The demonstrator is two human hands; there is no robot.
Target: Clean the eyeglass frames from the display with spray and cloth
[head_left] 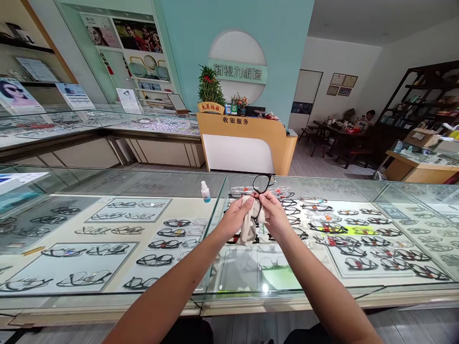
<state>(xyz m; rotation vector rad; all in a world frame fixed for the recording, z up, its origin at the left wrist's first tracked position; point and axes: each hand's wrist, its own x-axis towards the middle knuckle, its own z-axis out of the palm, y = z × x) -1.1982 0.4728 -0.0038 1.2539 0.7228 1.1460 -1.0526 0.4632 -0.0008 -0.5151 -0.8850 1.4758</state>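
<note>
A pair of black-framed eyeglasses (263,191) is held up above the glass display counter, one lens standing higher than the fingers. My right hand (275,214) pinches the frame from the right. From the other side, my left hand (234,216) grips a pale cleaning cloth (248,229), which hangs down and is bunched against the eyeglasses. Fingers and cloth hide the lower part of the frame. To the left of my hands, a small white spray bottle (205,192) with a blue label stands upright on the counter.
The glass display counter (238,272) spans the width in front of me, with several rows of eyeglass frames (332,241) under its top. A wooden cashier desk (247,125) with plants stands beyond. A person (366,123) sits at a table at the far right.
</note>
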